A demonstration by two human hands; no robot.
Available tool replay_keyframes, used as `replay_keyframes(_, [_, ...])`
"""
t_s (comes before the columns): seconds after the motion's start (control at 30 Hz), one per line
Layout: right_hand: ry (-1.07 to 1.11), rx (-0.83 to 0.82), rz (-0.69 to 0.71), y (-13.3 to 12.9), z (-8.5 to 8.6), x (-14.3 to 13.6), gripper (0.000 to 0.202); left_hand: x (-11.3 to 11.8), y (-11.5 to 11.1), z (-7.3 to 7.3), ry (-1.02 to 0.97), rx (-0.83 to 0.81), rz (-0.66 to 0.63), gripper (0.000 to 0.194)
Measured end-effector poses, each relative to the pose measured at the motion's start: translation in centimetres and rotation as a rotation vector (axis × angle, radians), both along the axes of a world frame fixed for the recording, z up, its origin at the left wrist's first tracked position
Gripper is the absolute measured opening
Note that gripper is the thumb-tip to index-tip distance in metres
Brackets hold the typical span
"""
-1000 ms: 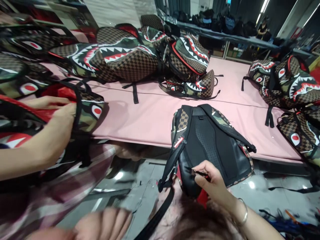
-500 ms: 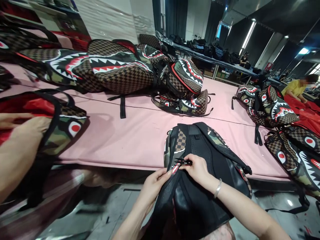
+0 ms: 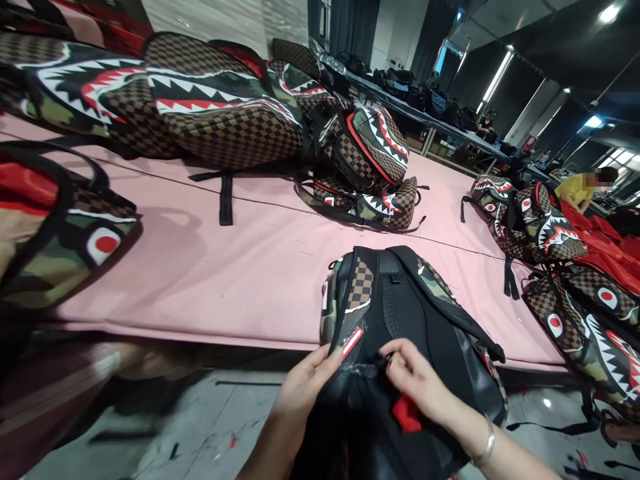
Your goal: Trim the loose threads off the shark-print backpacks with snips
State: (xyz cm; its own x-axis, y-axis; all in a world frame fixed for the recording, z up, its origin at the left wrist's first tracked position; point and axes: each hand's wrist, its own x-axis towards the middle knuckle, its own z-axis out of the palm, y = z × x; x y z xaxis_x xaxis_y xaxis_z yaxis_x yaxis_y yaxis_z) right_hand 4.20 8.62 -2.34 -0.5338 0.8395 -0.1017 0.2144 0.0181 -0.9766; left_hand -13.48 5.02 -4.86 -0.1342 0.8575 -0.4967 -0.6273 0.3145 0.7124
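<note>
A backpack (image 3: 417, 333), its black padded back facing up, leans on the table's front edge. My left hand (image 3: 313, 373) pinches its left shoulder strap (image 3: 356, 313) beside a red-and-white patch (image 3: 353, 341). To the right, my right hand (image 3: 413, 373) is closed over the back panel, apart from the strap. Small black thread snips (image 3: 388, 358) are mostly hidden in its fingers. A red piece (image 3: 407, 413) shows below that palm; whether it belongs to the snips, I cannot tell.
Shark-mouth checkered backpacks (image 3: 225, 127) lie in a row along the back of the pink-covered table (image 3: 240, 280). More backpacks (image 3: 590, 333) lie at right. At left, another person's hand (image 3: 15, 233) is inside an open bag (image 3: 75, 247). A person in yellow (image 3: 580, 190) sits far right.
My right hand has moved down and right, away from the strap, and the snips' blades are now mostly hidden. A red piece now shows below it. My left hand stays on the strap.
</note>
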Motion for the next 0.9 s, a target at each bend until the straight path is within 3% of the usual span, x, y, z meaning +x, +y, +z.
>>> replay_keyframes(0.1, [0.055, -0.026, -0.215, 1.8, -1.4, 0.0, 0.027, 0.3, 0.3, -0.4, 0.021, 0.009, 0.026, 0.051])
replay_keyframes(0.33, [0.055, 0.077, -0.294, 2.0, -1.7, -0.7, 0.02, 1.3, 0.7, -0.1, 0.041, 0.056, 0.112, 0.057])
replay_keyframes(0.5, [0.008, 0.091, -0.269, 2.2, -1.3, -0.7, 0.018, 1.5, 0.6, 0.7, 0.065, 0.047, 0.093, 0.058])
replay_keyframes(0.7, [0.068, 0.054, -0.142, 3.6, -1.8, -0.5, 0.023, 1.1, 0.4, 1.1, 0.047, 0.046, 0.022, 0.058])
replay_keyframes(0.9, [0.067, 0.077, -0.101, 4.2, -1.7, -0.6, 0.022, 1.2, 0.7, 0.6, 0.047, 0.064, 0.077, 0.053])
